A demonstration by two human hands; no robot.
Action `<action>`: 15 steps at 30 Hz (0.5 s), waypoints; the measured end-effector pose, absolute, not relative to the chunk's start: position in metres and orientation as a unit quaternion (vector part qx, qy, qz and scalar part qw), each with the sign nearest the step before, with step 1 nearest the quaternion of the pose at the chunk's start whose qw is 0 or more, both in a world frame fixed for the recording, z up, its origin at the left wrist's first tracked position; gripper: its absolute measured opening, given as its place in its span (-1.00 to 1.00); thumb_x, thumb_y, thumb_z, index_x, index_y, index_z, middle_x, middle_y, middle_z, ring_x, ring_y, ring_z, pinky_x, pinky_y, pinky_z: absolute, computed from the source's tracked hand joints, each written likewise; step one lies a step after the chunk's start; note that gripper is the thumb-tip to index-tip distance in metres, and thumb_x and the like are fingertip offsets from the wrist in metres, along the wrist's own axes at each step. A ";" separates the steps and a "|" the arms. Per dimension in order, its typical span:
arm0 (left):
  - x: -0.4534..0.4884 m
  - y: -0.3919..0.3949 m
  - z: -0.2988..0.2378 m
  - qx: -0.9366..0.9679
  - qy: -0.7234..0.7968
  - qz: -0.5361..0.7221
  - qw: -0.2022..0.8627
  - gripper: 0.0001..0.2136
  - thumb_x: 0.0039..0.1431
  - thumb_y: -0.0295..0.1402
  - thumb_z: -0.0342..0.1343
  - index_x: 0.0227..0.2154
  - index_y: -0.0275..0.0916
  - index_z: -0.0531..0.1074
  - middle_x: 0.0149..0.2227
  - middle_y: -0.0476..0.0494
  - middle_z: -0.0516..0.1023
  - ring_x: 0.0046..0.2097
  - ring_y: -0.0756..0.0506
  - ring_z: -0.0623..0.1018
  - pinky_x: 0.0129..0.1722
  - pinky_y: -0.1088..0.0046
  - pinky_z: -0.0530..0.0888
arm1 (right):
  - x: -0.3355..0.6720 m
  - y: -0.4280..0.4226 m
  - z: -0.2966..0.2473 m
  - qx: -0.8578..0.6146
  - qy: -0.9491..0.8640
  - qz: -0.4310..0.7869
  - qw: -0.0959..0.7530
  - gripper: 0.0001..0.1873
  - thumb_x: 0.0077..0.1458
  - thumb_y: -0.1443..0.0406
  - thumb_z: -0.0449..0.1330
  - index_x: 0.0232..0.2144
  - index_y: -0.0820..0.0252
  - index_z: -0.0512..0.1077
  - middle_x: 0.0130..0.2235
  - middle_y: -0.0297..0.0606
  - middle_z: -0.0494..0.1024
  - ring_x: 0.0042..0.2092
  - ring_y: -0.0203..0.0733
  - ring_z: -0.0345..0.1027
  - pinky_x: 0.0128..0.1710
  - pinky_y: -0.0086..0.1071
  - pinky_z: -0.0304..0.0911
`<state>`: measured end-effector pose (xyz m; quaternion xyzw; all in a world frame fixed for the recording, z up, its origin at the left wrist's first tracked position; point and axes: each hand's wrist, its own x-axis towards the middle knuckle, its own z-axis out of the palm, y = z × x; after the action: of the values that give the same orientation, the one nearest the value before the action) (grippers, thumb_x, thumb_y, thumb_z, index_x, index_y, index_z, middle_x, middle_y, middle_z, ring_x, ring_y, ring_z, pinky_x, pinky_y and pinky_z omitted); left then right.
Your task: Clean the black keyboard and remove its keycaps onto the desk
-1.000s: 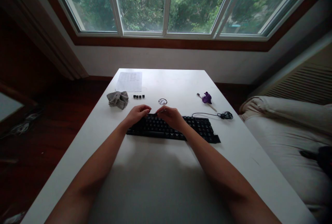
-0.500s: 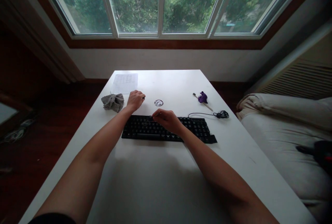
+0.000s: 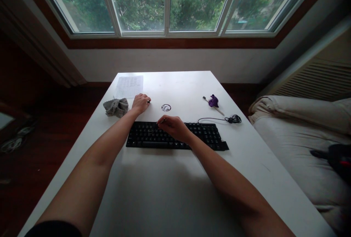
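A black keyboard (image 3: 153,144) lies across the white table in front of me. Over its middle, my right hand (image 3: 173,126) is closed in a pinch, with a thin shiny thing just visible at the fingertips, too small to name. My left hand (image 3: 140,103) is beyond the keyboard's upper left side, fingers closed around a small black piece (image 3: 148,101) that sticks out at the fingertips. A small round dish-like item (image 3: 166,108) lies between and beyond the hands, with a dark rim and pale and dark patches. Left of my left hand sits a crumpled grey cloth (image 3: 116,107).
A printed sheet (image 3: 128,86) lies at the table's far left. A brush with a pale handle (image 3: 218,111) lies at the right beside a purple cloth (image 3: 213,101). The keyboard's coiled cable (image 3: 234,119) rests nearby. A padded pale seat (image 3: 285,138) stands along the right side.
The whole view has shifted slightly, so things appear a little further left. Both hands keep nearly the same places and grips.
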<state>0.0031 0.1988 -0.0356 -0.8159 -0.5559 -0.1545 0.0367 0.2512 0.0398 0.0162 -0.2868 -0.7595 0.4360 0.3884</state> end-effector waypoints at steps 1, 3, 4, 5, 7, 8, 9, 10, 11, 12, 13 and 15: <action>0.003 0.199 -0.036 -0.814 -0.558 -0.156 0.033 -0.76 0.14 -0.42 0.14 -0.16 -0.15 0.61 -0.04 -0.24 0.57 0.07 -0.30 0.39 0.10 0.07 0.28 | 0.251 0.040 0.015 -0.287 -0.760 0.435 0.388 -0.83 0.22 0.21 0.21 -0.24 0.19 0.50 -0.38 -0.28 0.60 -0.36 -0.27 0.44 -0.31 -0.41 0.32; 0.003 0.199 -0.037 -0.813 -0.559 -0.158 0.030 -0.77 0.14 -0.42 0.14 -0.17 -0.14 0.61 -0.04 -0.24 0.57 0.07 -0.30 0.39 0.09 0.08 0.28 | 0.251 0.040 0.014 -0.290 -0.762 0.434 0.385 -0.82 0.22 0.21 0.21 -0.23 0.19 0.51 -0.38 -0.28 0.60 -0.37 -0.28 0.44 -0.32 -0.41 0.31; 0.002 0.200 -0.037 -0.813 -0.559 -0.158 0.030 -0.77 0.14 -0.42 0.14 -0.17 -0.14 0.61 -0.04 -0.23 0.57 0.07 -0.30 0.39 0.09 0.08 0.28 | 0.251 0.040 0.014 -0.292 -0.762 0.432 0.383 -0.82 0.23 0.20 0.20 -0.23 0.19 0.51 -0.38 -0.28 0.60 -0.37 -0.28 0.43 -0.32 -0.41 0.31; 0.002 0.200 -0.038 -0.814 -0.558 -0.158 0.030 -0.78 0.14 -0.41 0.14 -0.17 -0.15 0.61 -0.04 -0.24 0.57 0.07 -0.30 0.39 0.09 0.08 0.28 | 0.251 0.040 0.013 -0.293 -0.763 0.431 0.382 -0.82 0.23 0.20 0.20 -0.22 0.19 0.51 -0.37 -0.28 0.60 -0.37 -0.28 0.43 -0.32 -0.41 0.32; 0.000 0.200 -0.037 -0.816 -0.554 -0.162 0.029 -0.77 0.15 -0.41 0.15 -0.16 -0.16 0.61 -0.04 -0.24 0.56 0.08 -0.31 0.39 0.10 0.08 0.28 | 0.251 0.040 0.013 -0.294 -0.763 0.432 0.381 -0.82 0.23 0.20 0.21 -0.22 0.19 0.51 -0.37 -0.27 0.60 -0.37 -0.27 0.44 -0.31 -0.40 0.33; -0.001 0.200 -0.037 -0.817 -0.552 -0.166 0.027 -0.76 0.15 -0.41 0.16 -0.13 -0.16 0.60 -0.03 -0.24 0.56 0.08 -0.31 0.39 0.11 0.08 0.27 | 0.251 0.040 0.014 -0.293 -0.762 0.433 0.382 -0.82 0.23 0.20 0.21 -0.23 0.19 0.51 -0.37 -0.27 0.60 -0.36 -0.27 0.44 -0.30 -0.40 0.33; -0.002 0.199 -0.035 -0.817 -0.550 -0.172 0.025 -0.74 0.15 -0.40 0.17 -0.10 -0.16 0.59 -0.01 -0.24 0.55 0.09 -0.31 0.39 0.13 0.08 0.27 | 0.251 0.039 0.014 -0.292 -0.761 0.434 0.383 -0.82 0.22 0.21 0.21 -0.23 0.19 0.51 -0.37 -0.27 0.60 -0.36 -0.27 0.44 -0.30 -0.40 0.34; -0.002 0.199 -0.033 -0.818 -0.547 -0.179 0.022 -0.72 0.15 -0.40 0.18 -0.07 -0.15 0.58 0.00 -0.23 0.54 0.10 -0.30 0.39 0.14 0.08 0.26 | 0.251 0.039 0.015 -0.293 -0.761 0.434 0.383 -0.82 0.22 0.21 0.20 -0.23 0.19 0.51 -0.37 -0.28 0.60 -0.36 -0.27 0.43 -0.30 -0.40 0.34; -0.002 0.197 -0.031 -0.817 -0.545 -0.186 0.018 -0.70 0.15 -0.39 0.18 -0.04 -0.14 0.57 0.02 -0.22 0.53 0.11 -0.29 0.38 0.16 0.09 0.26 | 0.252 0.039 0.016 -0.294 -0.761 0.433 0.383 -0.82 0.23 0.21 0.20 -0.24 0.19 0.51 -0.37 -0.28 0.60 -0.37 -0.28 0.43 -0.30 -0.40 0.33; -0.002 0.195 -0.028 -0.816 -0.544 -0.194 0.016 -0.69 0.15 -0.39 0.19 -0.02 -0.13 0.56 0.03 -0.21 0.53 0.11 -0.29 0.38 0.17 0.09 0.25 | 0.252 0.039 0.017 -0.295 -0.762 0.432 0.383 -0.83 0.22 0.21 0.20 -0.24 0.19 0.51 -0.38 -0.29 0.59 -0.37 -0.28 0.42 -0.31 -0.41 0.33; -0.001 0.192 -0.025 -0.814 -0.544 -0.202 0.013 -0.69 0.16 -0.38 0.18 -0.01 -0.12 0.55 0.04 -0.20 0.52 0.12 -0.28 0.38 0.19 0.09 0.25 | 0.253 0.039 0.018 -0.295 -0.763 0.430 0.383 -0.83 0.22 0.21 0.20 -0.24 0.19 0.51 -0.38 -0.29 0.59 -0.37 -0.29 0.42 -0.31 -0.41 0.32; 0.001 0.180 -0.019 -0.808 -0.547 -0.220 0.007 -0.71 0.20 -0.36 0.16 -0.01 -0.12 0.54 0.05 -0.20 0.51 0.12 -0.26 0.39 0.20 0.09 0.25 | 0.253 0.039 0.019 -0.290 -0.759 0.440 0.381 -0.83 0.21 0.21 0.22 -0.24 0.20 0.51 -0.40 -0.30 0.57 -0.38 -0.29 0.41 -0.31 -0.40 0.33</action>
<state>0.0010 0.1800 -0.0190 -0.8075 -0.5474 -0.2195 0.0067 0.2534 0.0386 0.0195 -0.2902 -0.7594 0.4401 0.3813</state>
